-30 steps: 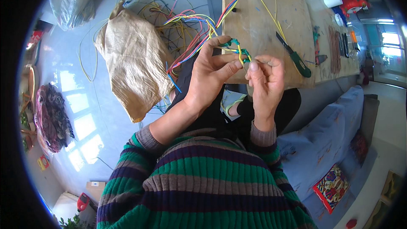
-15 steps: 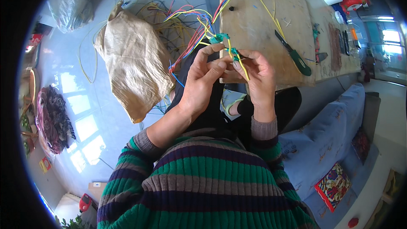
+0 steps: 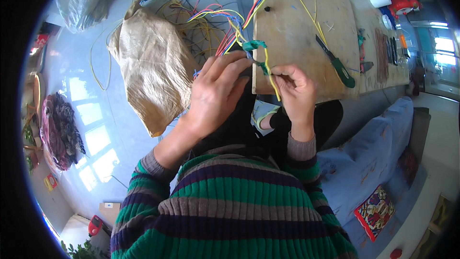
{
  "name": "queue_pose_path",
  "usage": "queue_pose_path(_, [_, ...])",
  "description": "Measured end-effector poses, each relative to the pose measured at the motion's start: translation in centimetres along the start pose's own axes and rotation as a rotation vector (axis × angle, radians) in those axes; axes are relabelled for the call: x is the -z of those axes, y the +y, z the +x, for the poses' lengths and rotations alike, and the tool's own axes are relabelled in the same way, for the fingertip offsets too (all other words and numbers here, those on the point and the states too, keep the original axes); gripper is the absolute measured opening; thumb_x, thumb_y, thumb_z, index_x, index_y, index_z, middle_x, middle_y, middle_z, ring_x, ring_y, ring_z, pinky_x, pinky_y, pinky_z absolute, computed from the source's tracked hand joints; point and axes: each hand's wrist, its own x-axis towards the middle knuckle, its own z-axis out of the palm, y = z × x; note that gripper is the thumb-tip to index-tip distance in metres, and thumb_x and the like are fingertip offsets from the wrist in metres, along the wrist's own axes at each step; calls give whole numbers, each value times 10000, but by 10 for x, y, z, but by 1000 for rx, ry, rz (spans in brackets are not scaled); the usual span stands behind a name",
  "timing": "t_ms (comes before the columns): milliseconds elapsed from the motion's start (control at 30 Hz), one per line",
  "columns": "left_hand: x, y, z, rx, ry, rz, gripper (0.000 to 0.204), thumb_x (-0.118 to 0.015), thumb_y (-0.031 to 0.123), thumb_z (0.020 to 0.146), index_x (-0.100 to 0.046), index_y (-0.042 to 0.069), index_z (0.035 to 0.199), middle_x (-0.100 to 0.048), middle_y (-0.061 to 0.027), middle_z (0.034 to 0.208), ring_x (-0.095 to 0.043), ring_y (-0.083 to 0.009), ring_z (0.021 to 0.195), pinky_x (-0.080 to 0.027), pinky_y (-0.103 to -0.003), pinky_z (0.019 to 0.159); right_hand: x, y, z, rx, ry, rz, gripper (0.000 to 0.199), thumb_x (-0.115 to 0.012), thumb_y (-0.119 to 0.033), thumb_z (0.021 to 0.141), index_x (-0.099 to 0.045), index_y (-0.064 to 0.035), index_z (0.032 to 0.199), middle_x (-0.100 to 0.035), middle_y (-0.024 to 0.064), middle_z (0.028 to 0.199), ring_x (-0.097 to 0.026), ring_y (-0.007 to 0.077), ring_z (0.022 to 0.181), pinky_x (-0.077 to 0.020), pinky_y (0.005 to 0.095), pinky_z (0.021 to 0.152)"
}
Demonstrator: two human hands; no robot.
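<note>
My left hand (image 3: 215, 93) and my right hand (image 3: 294, 91) meet at the near edge of a wooden board (image 3: 297, 29). Between their fingertips runs a bundle of coloured wires (image 3: 230, 31) bound with green tape (image 3: 254, 45). The left fingers pinch the bundle just under the tape. The right fingers hold a yellow wire (image 3: 272, 79) that hangs from the same bundle. The wires fan out toward the floor at the upper left.
A green-handled screwdriver (image 3: 338, 64) lies on the board. A crumpled brown sack (image 3: 153, 72) and loose wires lie on the pale floor. Further tools sit along the bench at right. A blue cushion (image 3: 378, 153) is on my right.
Both hands have shifted left along the board's edge with the bundle. The taped part now sits above the left fingers, and the right hand has dropped lower on the yellow wire.
</note>
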Motion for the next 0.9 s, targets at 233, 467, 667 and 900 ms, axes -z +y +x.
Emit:
queue_pose_path(233, [-25,-18,10,-171,77,19,310,-730,50,644,-673,89,947,-627,-48,903,-579,-233,825,-462,-361,717,5,-7,0,82,-34,-151,98,-639,57,820,-648,19,910,-677,64,799,-644,102,704,-511,228,638])
queue_pose_path(467, [-27,-19,5,13,-160,-412,278,-713,13,749,-651,18,1021,-661,-132,958,-641,-311,906,-517,-365,795,15,-17,18,203,8,-396,96,-692,-5,787,-663,-17,878,-675,85,794,-641,177,678,-491,271,621])
queue_pose_path(667, [-30,-17,15,100,-213,-504,286,-672,21,790,-628,25,1073,-663,-142,968,-654,-316,874,-521,-354,760,17,-40,16,481,-12,-675,128,-697,0,734,-657,-45,847,-661,94,810,-614,284,752,-490,349,673])
queue_pose_path(900, [-40,-14,18,-9,-119,-328,266,-642,23,805,-629,37,1070,-646,-146,993,-632,-326,907,-508,-365,780,12,-34,-17,548,40,-772,165,-675,33,726,-639,-52,862,-657,78,857,-609,261,748,-490,346,661])
